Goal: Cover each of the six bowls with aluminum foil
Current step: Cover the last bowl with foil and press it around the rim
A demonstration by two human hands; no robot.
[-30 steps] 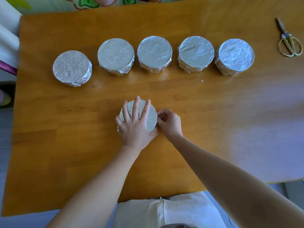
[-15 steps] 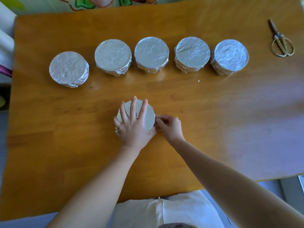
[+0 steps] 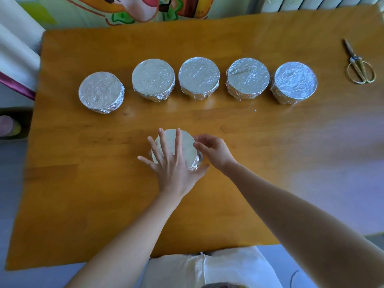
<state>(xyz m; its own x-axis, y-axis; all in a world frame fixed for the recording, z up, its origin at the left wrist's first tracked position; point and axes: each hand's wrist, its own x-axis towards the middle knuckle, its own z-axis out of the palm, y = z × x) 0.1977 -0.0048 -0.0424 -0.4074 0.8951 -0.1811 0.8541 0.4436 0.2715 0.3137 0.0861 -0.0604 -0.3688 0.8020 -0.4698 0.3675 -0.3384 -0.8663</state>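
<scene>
Wooden table under a cartoon wall. Left hand lies flat, fingers spread, pressing the foil on the sixth bowl, which sits toward six o'clock of centre. Right hand is at that bowl's three o'clock rim, fingers bent; whether it pinches foil I cannot tell. Five wrapped bowls line up toward twelve o'clock, scissors at two o'clock. Seemingly only this last rim needs tucking.

Single head-worn view, steeply down and forward over the wooden table, close above.
</scene>
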